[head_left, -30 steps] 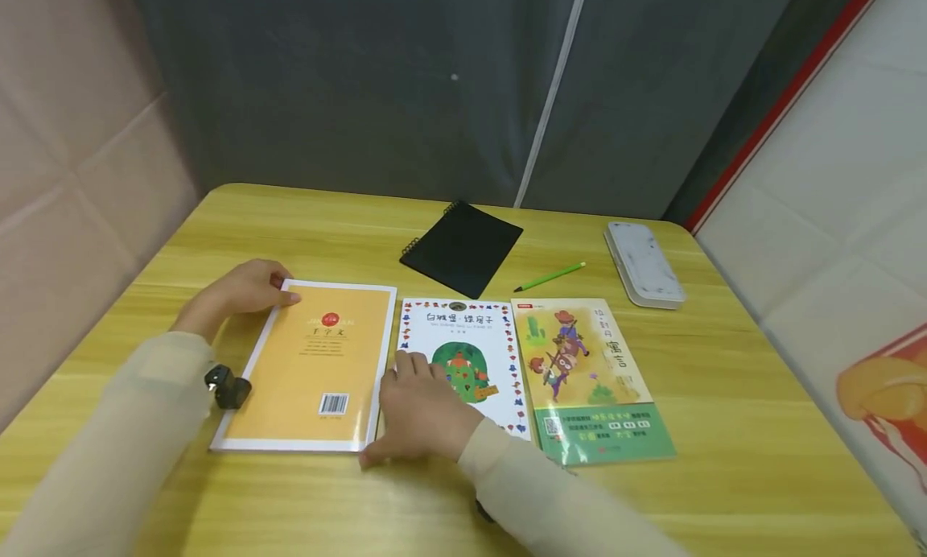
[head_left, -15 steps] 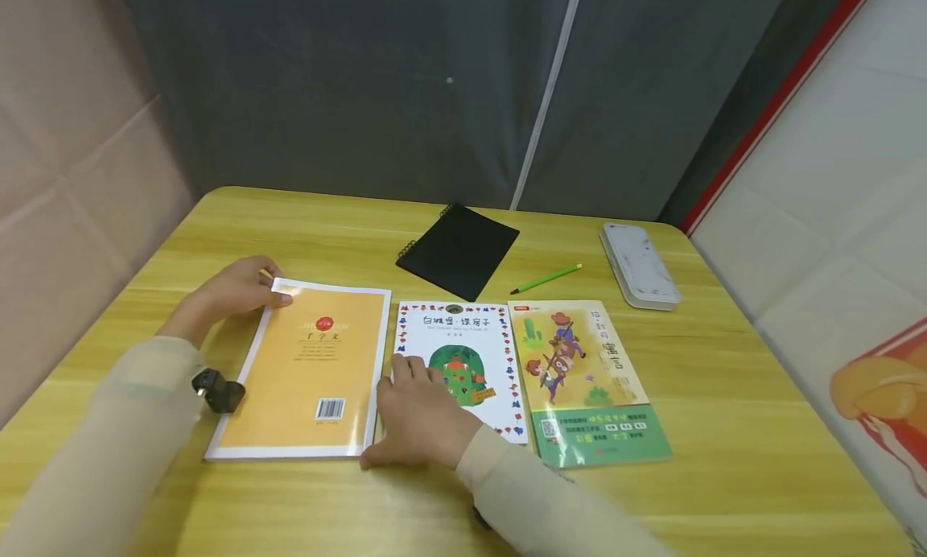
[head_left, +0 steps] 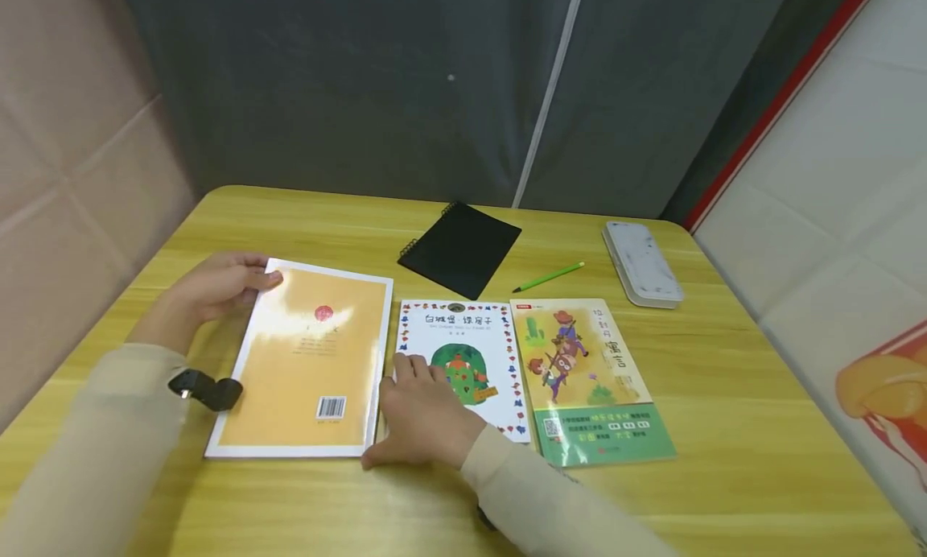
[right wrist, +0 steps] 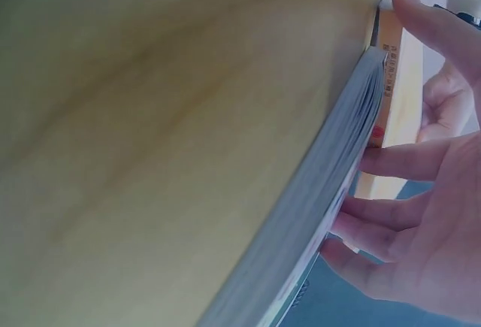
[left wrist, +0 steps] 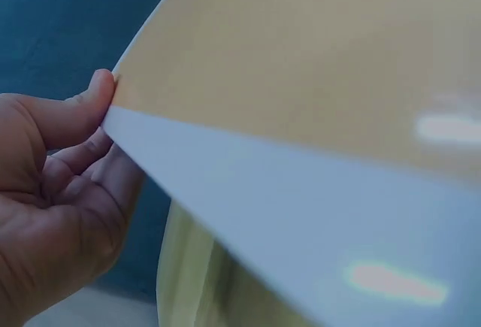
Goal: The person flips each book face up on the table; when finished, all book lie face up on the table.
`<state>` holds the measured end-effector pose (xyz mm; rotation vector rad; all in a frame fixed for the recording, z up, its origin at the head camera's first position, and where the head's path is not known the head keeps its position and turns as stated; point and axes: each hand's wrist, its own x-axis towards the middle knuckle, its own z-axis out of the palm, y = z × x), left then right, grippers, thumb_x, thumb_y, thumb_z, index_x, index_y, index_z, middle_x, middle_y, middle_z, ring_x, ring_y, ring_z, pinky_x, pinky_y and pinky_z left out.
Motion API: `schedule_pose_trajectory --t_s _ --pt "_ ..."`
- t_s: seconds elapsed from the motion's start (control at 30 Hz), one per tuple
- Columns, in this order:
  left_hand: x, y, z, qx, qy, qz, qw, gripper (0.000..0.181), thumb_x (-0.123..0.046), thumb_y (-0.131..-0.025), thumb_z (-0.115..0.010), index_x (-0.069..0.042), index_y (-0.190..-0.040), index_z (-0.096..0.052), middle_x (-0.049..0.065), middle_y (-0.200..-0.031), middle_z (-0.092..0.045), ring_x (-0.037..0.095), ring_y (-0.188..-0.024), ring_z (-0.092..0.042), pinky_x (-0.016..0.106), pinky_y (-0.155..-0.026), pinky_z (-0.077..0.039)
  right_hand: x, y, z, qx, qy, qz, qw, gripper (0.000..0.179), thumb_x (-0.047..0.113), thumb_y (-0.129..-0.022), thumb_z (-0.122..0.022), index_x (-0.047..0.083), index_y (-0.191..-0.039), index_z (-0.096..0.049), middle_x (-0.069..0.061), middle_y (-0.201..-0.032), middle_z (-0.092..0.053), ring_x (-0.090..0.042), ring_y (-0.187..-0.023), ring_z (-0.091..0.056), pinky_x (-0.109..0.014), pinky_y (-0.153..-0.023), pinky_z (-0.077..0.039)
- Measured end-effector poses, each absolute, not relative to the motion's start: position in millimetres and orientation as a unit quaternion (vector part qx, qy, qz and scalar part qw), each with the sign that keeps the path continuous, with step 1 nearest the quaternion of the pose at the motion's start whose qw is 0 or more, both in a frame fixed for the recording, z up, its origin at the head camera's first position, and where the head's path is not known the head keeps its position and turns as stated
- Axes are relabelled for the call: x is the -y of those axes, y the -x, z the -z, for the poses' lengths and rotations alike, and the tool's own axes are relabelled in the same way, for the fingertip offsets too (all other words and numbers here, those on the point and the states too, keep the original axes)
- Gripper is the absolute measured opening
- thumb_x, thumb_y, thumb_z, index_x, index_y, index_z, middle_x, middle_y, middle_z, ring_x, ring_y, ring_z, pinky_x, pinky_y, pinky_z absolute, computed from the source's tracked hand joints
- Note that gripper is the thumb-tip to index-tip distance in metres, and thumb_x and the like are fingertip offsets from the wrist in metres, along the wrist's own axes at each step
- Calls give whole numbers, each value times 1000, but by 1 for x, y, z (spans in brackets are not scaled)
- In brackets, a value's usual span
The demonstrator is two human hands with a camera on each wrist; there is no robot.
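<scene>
At the left of the head view is a book with a yellow back cover [head_left: 290, 388], white border and barcode. My left hand [head_left: 217, 287] pinches its far left corner, thumb on the cover and fingers beneath. That corner stands raised in the left wrist view, where the left hand [left wrist: 64, 169] shows close up. My right hand [head_left: 427, 416] lies between this book and a white picture book [head_left: 500, 356], fingers loosely extended. In the right wrist view, the right hand's fingertips [right wrist: 368, 161] touch the edge of the white book, and its thumb is by the yellow book's orange spine [right wrist: 387, 79].
A green-and-yellow storybook [head_left: 587, 412] lies right of the white one. Behind are a black spiral notebook [head_left: 463, 251], a green pencil [head_left: 548, 277] and a pale marbled case [head_left: 643, 263] on the wooden table [head_left: 739, 428]. A dark curtain [head_left: 348, 82] hangs at the back.
The yellow book's far left corner has risen with my left hand, which has moved slightly up and left and taken a fuller hold. My right hand has stayed in place.
</scene>
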<state>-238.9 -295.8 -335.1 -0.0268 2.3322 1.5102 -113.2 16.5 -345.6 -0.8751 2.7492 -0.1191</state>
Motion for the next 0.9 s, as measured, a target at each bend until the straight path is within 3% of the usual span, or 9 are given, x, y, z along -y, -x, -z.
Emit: schedule_pose_trajectory --t_s 0.1,0.2,0.27,0.4,0.47,0.53,0.63,0.77,0.9 --pt "297 238 328 -804 1 -567 177 69 -19 -103 -53 16 -148 -15 -7 -104 -59 -4 -86 -60 16 -79 -52 -17 113 344 -945 297 48 129 77 65 -73 -77 5 -119 -63 -11 -139 -44 -27 -127 -39 -46 -110 -34" --pt "297 238 322 -781 8 -601 168 63 -15 -102 -53 14 -146 -19 -16 -92 -60 -4 -85 -61 15 -78 -52 -17 112 341 -946 291 53 135 84 65 -73 -78 3 -126 -59 -12 -143 -44 -29 -131 -39 -47 -112 -31" --pt "296 237 318 -763 18 -626 162 61 -12 -102 -53 13 -146 -20 -16 -89 -61 -4 -84 -61 14 -77 -52 -17 112 339 -945 289 61 140 91 64 -72 -79 0 -133 -54 -12 -144 -44 -30 -133 -40 -47 -113 -30" --pt "296 236 313 -728 27 -667 160 76 -8 -101 -53 15 -151 -1 -14 -89 -62 -4 -83 -62 13 -77 -52 -20 112 336 -942 284 112 141 94 53 -76 -81 -4 -142 -43 -14 -144 -44 -27 -131 -42 -40 -113 -33" --pt "296 235 313 -706 35 -689 158 71 -7 -100 -55 14 -150 -8 -10 -88 -64 -1 -82 -64 15 -76 -54 -23 111 334 -936 281 161 140 92 42 -80 -82 -6 -145 -37 -15 -146 -41 -25 -131 -42 -35 -113 -35" --pt "295 234 313 -685 43 -711 154 57 -6 -99 -57 10 -144 -25 -6 -88 -65 3 -81 -66 17 -76 -55 -26 109 331 -925 276 219 141 91 34 -83 -81 -7 -147 -32 -15 -149 -37 -22 -131 -42 -31 -112 -37" --pt "294 235 314 -656 47 -738 149 30 -6 -97 -59 1 -121 -44 -3 -89 -65 5 -82 -66 19 -76 -56 -30 105 327 -900 272 310 142 91 26 -82 -82 -3 -149 -28 -14 -151 -34 -19 -130 -41 -30 -111 -38" --pt "291 236 316 -625 38 -767 139 2 -7 -97 -59 -7 -98 -61 -2 -89 -66 5 -83 -66 20 -75 -56 -32 98 322 -856 284 409 139 91 16 -82 -80 2 -152 -24 -10 -146 -43 -12 -126 -46 -27 -107 -42" --pt "284 238 317 -606 34 -785 123 16 -6 -97 -59 -13 -87 -69 -2 -88 -67 6 -82 -66 21 -73 -56 -33 94 315 -786 292 521 159 88 5 -87 -73 7 -155 -18 -7 -142 -50 -9 -125 -52 -21 -98 -47"
